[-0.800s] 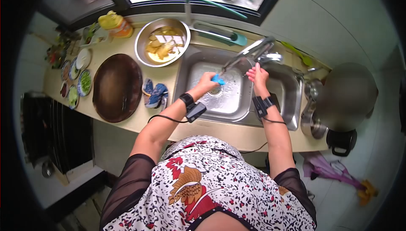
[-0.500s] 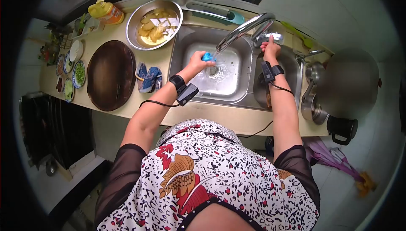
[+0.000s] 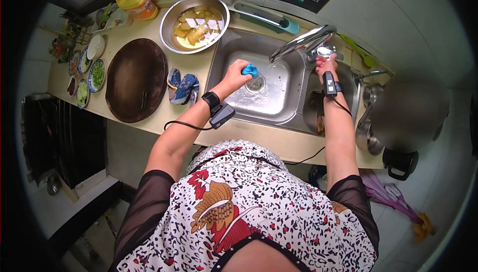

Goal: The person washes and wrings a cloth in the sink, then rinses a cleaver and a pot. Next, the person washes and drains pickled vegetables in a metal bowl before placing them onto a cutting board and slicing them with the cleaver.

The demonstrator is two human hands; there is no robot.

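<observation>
My left hand [image 3: 236, 77] is closed on a crumpled blue cloth [image 3: 250, 70] above the left sink basin [image 3: 279, 108]. Below and to the right of the cloth, the round drain [image 3: 255, 84] shows in the basin floor. At the tap, my right hand [image 3: 326, 66] has its fingers curled at the shiny faucet handle [image 3: 325, 52]. The curved chrome spout [image 3: 298, 43] points left over the basin, and no clear stream falls from it. Each wrist wears a strapped black device with a cable.
Left of the sink stand a metal bowl of peeled pieces in water [image 3: 165, 32], a folded blue cloth [image 3: 183, 87] and a round dark cutting board [image 3: 135, 80]. Small dishes [image 3: 96, 76] and a yellow jug [image 3: 137, 4] lie farther left. Metal pots [image 3: 367, 135] stand at right.
The water running from the spout has stopped. My left hand has drawn back slightly from under the spout with the blue cloth. The handle appears lowered, with my right hand still at it.
</observation>
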